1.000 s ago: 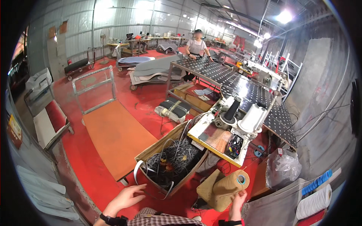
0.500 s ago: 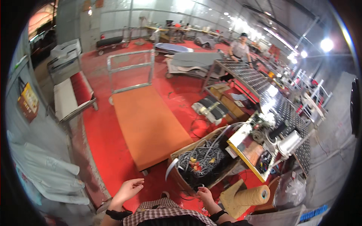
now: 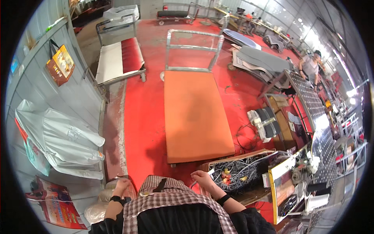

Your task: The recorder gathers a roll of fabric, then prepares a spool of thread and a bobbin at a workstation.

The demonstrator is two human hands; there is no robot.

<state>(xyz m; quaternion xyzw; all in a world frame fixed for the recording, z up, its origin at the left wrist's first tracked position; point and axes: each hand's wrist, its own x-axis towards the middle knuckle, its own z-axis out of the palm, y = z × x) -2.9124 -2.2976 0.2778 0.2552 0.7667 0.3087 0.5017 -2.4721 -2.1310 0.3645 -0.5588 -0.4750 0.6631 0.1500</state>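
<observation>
My left hand (image 3: 122,187) hangs low at my left side, next to wrapped bundles (image 3: 105,197) by the wall. Its fingers are loosely bent and I see nothing in them. My right hand (image 3: 204,181) is held out in front of my checked apron (image 3: 167,195), fingers loosely stretched and holding nothing visible. It is close to the left end of an open box (image 3: 255,196) full of tangled grey strips (image 3: 243,177) with some red and yellow bits. Ahead stands a flat trolley (image 3: 198,121) with an orange deck and a metal push handle at its far end.
A second trolley (image 3: 111,62) stands far left. A pale coat (image 3: 58,136) and a yellow-brown bag (image 3: 61,66) hang on the left wall. At right are a sewing machine (image 3: 304,169) and a long perforated metal table (image 3: 306,87), with a person (image 3: 310,68) at its far end.
My view has turned left, so the orange trolley, box and table sit farther right in the picture. Both hands remain low before me, and no object has visibly been taken.
</observation>
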